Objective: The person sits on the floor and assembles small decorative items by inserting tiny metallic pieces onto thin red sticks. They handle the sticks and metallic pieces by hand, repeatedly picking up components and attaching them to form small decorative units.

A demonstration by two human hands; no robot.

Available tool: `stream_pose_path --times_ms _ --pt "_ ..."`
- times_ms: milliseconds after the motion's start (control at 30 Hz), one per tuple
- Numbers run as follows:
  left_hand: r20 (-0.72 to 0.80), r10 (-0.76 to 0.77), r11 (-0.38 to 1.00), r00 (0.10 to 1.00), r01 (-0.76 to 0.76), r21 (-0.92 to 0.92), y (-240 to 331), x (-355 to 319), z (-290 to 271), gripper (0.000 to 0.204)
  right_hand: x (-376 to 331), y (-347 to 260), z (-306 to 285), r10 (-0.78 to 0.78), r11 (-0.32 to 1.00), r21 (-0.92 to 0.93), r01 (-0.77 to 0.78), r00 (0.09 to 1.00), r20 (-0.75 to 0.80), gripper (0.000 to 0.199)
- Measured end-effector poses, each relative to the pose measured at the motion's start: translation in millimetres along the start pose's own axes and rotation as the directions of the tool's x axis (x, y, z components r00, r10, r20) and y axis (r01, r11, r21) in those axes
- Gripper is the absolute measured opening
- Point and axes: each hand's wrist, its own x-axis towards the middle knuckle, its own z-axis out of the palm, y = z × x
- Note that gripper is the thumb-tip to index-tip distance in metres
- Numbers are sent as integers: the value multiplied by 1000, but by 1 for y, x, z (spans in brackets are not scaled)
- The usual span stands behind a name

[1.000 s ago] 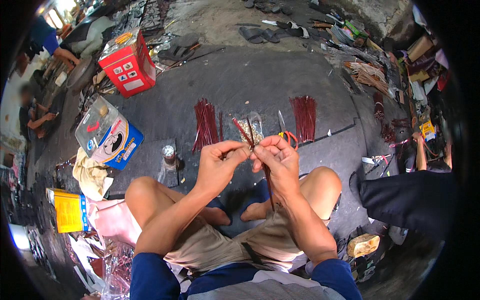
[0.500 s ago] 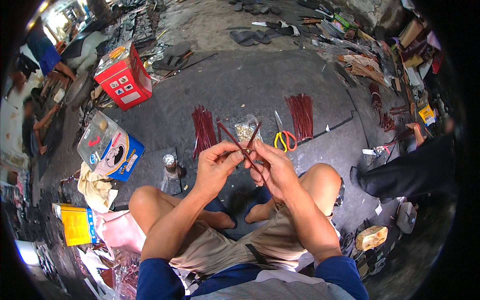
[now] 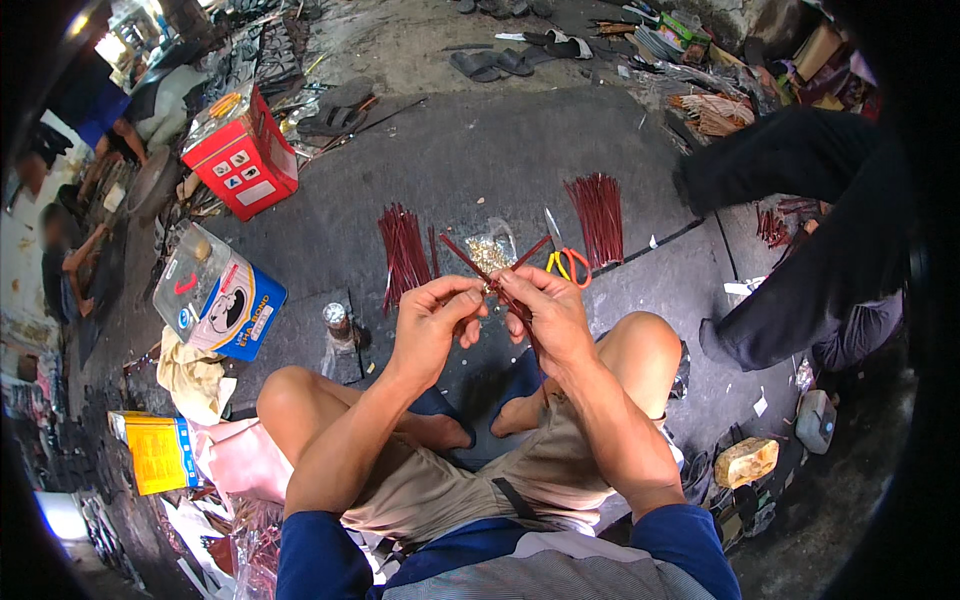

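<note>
In front of my knees I hold narrow dark red straps [image 3: 462, 255] that cross in a V, their free ends pointing away from me. A small gold-coloured metal piece [image 3: 488, 289] sits at the crossing. My left hand [image 3: 432, 322] pinches there with thumb and forefinger. My right hand [image 3: 548, 312] is closed round the straps, and a tail hangs below its fingers. Just beyond my hands lies a clear bag of small gold-coloured pieces [image 3: 487, 252]. Bundles of dark red strips lie on the left [image 3: 402, 250] and right [image 3: 597, 215], with scissors [image 3: 571, 265] by the right bundle.
To the left stand a red tin [image 3: 245, 165], a blue and white container [image 3: 225, 300] and a yellow tin [image 3: 155, 450]. A small jar [image 3: 338, 322] is near my left knee. Another person's dark-trousered legs [image 3: 800, 290] are on the right, near a stone block [image 3: 746, 462].
The right-hand strap end has swung outward, widening the V. My left fingers have shifted at the crossing. On the right, the other person has stepped further into view.
</note>
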Motion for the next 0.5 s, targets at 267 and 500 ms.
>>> stream_pose_path --times_ms 267,500 --pt "-13 37 998 999 -37 54 -1 1 2 13 1 5 2 -57 995 -79 57 998 3 19" --pt "-1 -13 993 1000 12 -116 -1 2 0 11 -5 -1 5 22 991 130 -25 999 28 21"
